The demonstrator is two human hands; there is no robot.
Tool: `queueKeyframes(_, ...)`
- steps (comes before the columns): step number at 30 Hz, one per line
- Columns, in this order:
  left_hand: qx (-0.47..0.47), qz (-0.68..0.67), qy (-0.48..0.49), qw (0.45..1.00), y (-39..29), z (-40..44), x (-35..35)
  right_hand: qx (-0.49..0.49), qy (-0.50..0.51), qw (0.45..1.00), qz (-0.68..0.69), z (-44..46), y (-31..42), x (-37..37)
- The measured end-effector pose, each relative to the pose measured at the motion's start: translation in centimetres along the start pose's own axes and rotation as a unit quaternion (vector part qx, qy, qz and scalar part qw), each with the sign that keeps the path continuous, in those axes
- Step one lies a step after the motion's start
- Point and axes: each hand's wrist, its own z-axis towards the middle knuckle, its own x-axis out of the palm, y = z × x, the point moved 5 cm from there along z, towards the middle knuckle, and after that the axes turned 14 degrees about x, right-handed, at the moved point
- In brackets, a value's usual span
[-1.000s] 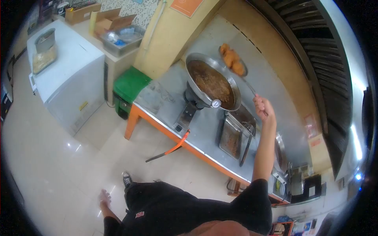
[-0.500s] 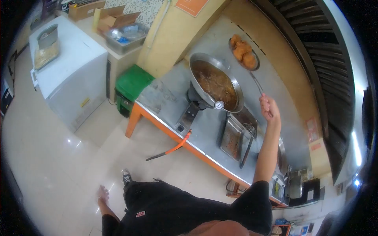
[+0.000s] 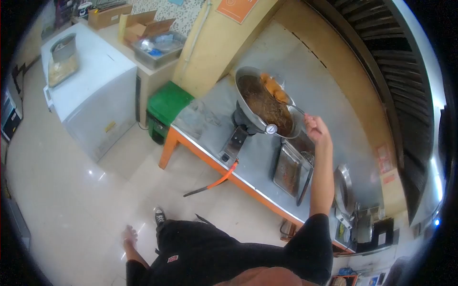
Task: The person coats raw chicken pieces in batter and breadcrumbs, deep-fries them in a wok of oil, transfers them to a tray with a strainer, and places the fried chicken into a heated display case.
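My right hand [image 3: 317, 127] is closed around the handle of a skimmer [image 3: 296, 109]. Golden-brown fried pieces [image 3: 274, 88] lie on it, over the far right side of a wide metal wok [image 3: 244, 101]. Dark, bubbling oil [image 3: 257, 101] fills the wok, and a round dial thermometer [image 3: 271, 129] sits at its near rim. Whether the skimmer touches the rim or the oil, I cannot tell. Low on the left, my left hand [image 3: 129, 235] hangs above the floor with nothing in it, fingers apart.
The wok stands on a burner [image 3: 235, 143] with an orange hose [image 3: 224, 177]. To its right are a metal tray [image 3: 287, 169] and a second pan [image 3: 344, 190]. A green bin [image 3: 168, 106] and a white chest freezer [image 3: 98, 90] stand left of the steel table [image 3: 257, 176].
My right hand has brought the skimmer with the fried pieces down and left, from above the table behind the wok to over the wok. My left hand still hangs low.
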Motion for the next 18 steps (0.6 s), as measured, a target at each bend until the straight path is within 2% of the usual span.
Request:
queueKeyframes(3, 0.004, -0.016, -0.022, 1.000, -1.2, 1.3, -0.6, 0.002, 0.036, 0.998, -0.049, -0.4, -0.1, -3.2)
queueKeyframes(6, 0.006, -0.029, -0.024, 0.999, -0.1, 2.1, -0.9, -0.031, 0.069, 0.996, -0.041, 1.0, 2.0, -3.4)
queueKeyframes(9, 0.006, 0.001, -0.041, 0.999, -1.9, 0.2, -0.1, -0.064, 0.044, 0.997, -0.020, -0.3, 1.3, -1.7)
queueKeyframes(12, 0.016, -0.129, -0.040, 0.991, -2.0, 1.6, 0.1, 0.018, 0.067, 0.998, 0.013, -0.9, 0.2, -4.4)
queueKeyframes(15, 0.038, -0.110, -0.017, 0.993, -1.7, 1.4, 0.6, 0.018, 0.092, 0.996, 0.000, 1.6, 0.7, -4.2)
queueKeyframes(16, 0.033, -0.063, 0.002, 0.997, -3.3, -0.1, 1.1, 0.026, 0.074, 0.997, 0.014, 1.7, 0.7, -4.1)
queueKeyframes(18, 0.043, -0.075, -0.013, 0.996, -4.0, -0.5, 1.3, 0.015, 0.068, 0.998, 0.010, 1.1, 2.0, -3.5)
